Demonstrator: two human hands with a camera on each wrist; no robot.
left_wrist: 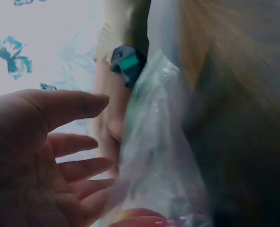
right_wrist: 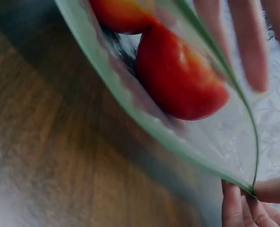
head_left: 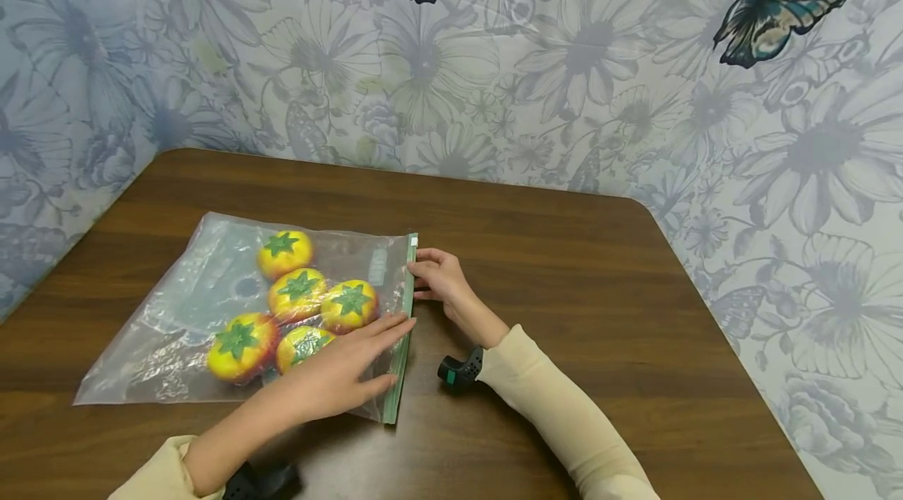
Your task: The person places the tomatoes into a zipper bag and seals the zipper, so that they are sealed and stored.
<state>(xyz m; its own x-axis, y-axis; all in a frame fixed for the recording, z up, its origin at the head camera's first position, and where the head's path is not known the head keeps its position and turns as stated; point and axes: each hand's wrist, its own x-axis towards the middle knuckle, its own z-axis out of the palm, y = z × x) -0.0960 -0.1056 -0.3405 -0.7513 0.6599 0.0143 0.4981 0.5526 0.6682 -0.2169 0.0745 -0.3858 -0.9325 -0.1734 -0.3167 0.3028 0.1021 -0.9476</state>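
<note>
A clear plastic zip bag (head_left: 186, 296) with a green strip (head_left: 403, 343) along its right edge lies on the table. Inside are several yellow-and-red tomato-like fruits (head_left: 296, 292) with green star-shaped tops. My right hand (head_left: 444, 280) pinches the far corner of the strip between thumb and fingers. In the right wrist view, the bag's mouth gapes between two green edges (right_wrist: 123, 101), with red fruits (right_wrist: 178, 78) just inside. My left hand (head_left: 346, 375) lies over the near part of the bag, fingers straight and thumb apart, partly covering one fruit.
The brown wooden table (head_left: 564, 280) extends to the right of the bag. Behind it hangs a floral cloth (head_left: 451, 77) with butterflies. A black band (head_left: 460, 369) with a green patch sits at my right wrist; another dark band (head_left: 261, 480) is at my left.
</note>
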